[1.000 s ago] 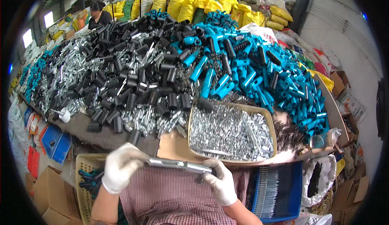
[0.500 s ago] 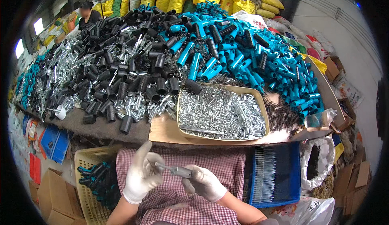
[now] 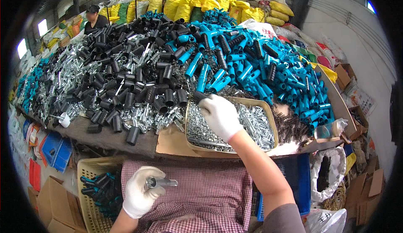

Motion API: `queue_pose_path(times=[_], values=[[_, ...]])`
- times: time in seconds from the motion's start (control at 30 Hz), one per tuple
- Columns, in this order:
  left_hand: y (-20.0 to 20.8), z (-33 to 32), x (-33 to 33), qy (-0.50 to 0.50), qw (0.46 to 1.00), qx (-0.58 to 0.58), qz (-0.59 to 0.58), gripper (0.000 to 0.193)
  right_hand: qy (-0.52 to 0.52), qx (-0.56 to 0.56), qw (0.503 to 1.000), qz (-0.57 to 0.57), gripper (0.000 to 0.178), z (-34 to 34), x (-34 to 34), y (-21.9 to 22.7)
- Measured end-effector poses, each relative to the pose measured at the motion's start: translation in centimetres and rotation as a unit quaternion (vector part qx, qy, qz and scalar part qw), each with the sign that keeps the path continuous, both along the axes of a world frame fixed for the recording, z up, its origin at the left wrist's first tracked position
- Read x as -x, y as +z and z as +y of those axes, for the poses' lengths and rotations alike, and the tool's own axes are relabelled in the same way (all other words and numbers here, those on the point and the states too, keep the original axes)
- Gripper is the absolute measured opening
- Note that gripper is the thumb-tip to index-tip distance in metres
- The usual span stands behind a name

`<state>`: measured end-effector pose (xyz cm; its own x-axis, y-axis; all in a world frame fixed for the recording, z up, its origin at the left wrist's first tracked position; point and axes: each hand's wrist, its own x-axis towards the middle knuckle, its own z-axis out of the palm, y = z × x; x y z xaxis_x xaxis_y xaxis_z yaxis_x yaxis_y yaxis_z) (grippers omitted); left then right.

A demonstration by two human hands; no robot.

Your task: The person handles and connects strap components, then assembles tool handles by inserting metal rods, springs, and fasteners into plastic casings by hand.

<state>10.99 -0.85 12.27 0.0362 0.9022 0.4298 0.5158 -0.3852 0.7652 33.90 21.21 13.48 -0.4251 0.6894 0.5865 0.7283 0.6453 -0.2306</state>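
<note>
My left hand [image 3: 142, 190], in a white glove, is closed around a grey cylindrical part [image 3: 164, 182] above the checked cloth on my lap. One end of the part looks hollow; the other narrows to the right. My right hand [image 3: 220, 116], gloved too, reaches over a cream tray [image 3: 275, 136] full of small silver metal pieces [image 3: 258, 122]. Its fingertips close on a black tube [image 3: 199, 95] at the tray's far left corner. The glove partly hides that tube.
Black tubes [image 3: 168, 96] and silver parts heap up on the left. Teal tubes [image 3: 203, 78] lie behind, with dark springs [image 3: 289, 126] right of the tray. A yellow crate [image 3: 92, 197] and blue bin [image 3: 300, 191] stand below the table edge. Another person [image 3: 96, 21] is far left.
My right hand has left the grey part and moved up and forward to the black tube at the tray. My left hand keeps the part, now turned and slightly lower.
</note>
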Motion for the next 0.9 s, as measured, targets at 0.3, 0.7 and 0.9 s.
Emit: queue_pose_path(times=[0.3,0.7,0.9], values=[[-0.2,-1.1,0.5,0.054,0.997,0.027,-0.051,0.065,-0.058,0.057,0.983,-0.167,0.014,5.2,3.6,0.4],[-2.0,0.6,-1.7,0.059,0.923,0.017,-0.380,0.063,-0.016,0.513,0.728,0.455,0.016,-17.6,-4.2,-3.2],[-3.0,0.4,-3.4,0.019,0.917,0.050,-0.396,0.058,-0.015,0.548,0.654,0.521,0.023,-20.2,-5.1,-7.5]])
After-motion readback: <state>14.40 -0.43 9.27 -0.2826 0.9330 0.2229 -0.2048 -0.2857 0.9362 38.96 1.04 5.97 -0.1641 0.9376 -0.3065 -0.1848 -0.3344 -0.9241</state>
